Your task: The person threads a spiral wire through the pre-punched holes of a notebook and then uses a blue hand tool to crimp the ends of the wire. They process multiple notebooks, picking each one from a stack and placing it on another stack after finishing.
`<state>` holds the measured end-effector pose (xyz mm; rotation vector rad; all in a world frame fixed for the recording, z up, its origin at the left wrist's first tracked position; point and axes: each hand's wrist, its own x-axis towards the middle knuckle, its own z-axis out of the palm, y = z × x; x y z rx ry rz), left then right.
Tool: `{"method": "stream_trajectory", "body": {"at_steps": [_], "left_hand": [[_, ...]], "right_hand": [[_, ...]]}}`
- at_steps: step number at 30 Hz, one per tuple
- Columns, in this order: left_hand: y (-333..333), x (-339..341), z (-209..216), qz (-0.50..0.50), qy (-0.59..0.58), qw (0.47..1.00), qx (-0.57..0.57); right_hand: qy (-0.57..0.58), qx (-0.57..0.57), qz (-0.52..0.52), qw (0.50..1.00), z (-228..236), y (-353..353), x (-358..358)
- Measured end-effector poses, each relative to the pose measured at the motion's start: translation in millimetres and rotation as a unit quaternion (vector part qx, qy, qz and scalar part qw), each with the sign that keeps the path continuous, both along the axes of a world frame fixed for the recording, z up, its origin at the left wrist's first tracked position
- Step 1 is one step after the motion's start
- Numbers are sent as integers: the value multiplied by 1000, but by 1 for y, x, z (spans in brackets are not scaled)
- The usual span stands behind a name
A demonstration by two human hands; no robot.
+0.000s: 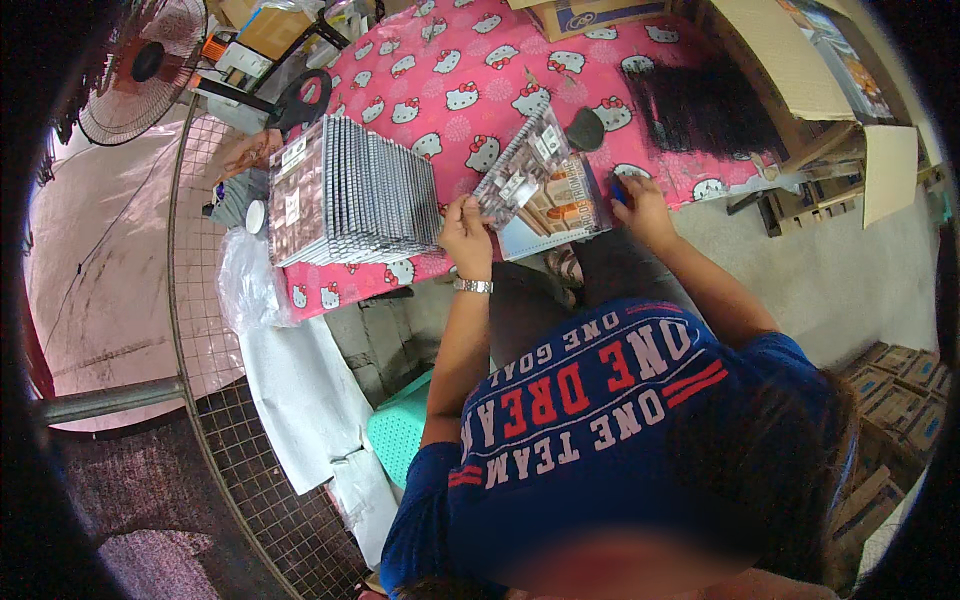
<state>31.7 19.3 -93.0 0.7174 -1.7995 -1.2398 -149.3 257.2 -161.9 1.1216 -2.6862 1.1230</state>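
Note:
With thumb and fingers closed, my left hand [465,238] grips the lower left corner of a spiral notebook [525,165]. Its cover is grey-brown with white labels, and it lies askew at the table's near edge. Partly under it is a sheet or cover with a colourful building picture [556,208]; I cannot tell whether the two are joined. My right hand [645,212], to the right of these, has its fingers curled around a small blue thing [619,190], mostly hidden by them. Left of my left hand stands a long row of similar spiral notebooks [350,190].
A pink cartoon-print cloth [460,60] covers the table, with a black patch [700,110] at right. Near the notebook sits a dark round object [585,130]. An open cardboard box [800,70] is at right; a fan [145,65] and a plastic bag [255,280] are at left.

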Motion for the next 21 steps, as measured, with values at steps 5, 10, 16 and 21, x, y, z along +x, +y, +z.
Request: {"method": "stream_trajectory", "body": {"at_steps": [5,10,16,21], "left_hand": [[16,-5,9,-20,12,999,-44],[-2,10,-4,-1,-47,991,-122],[7,10,3,12,-65,992,-112],[18,1,17,8,-38,987,-155]], "right_hand": [[14,-154,224,962,76,-40,33],[50,-142,297,943,111,-80,73],[104,-93,303,943,115,-89,74],[-245,-68,301,919,113,-88,75]]}}
